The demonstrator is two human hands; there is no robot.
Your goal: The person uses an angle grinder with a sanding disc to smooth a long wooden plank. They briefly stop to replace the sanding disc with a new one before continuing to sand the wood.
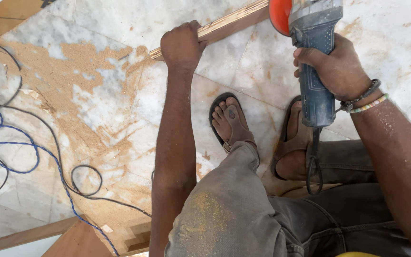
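My left hand (181,45) is closed around the near end of a narrow plywood strip (229,21) that runs up and to the right, held above the floor. My right hand (336,69) grips the blue body of an angle grinder (316,71), whose red guard (279,14) sits against the strip at the top of the view. The grinder's cord (314,162) hangs down past my right foot. Both feet, in sandals (231,126), rest on the marble floor below the strip. Beaded bracelets circle my right wrist.
Sawdust (91,71) covers much of the marble floor (120,19) at left. Black and blue cables (24,147) loop along the left side. Wooden boards (77,240) lie at the bottom left, and another board edge shows at the top left.
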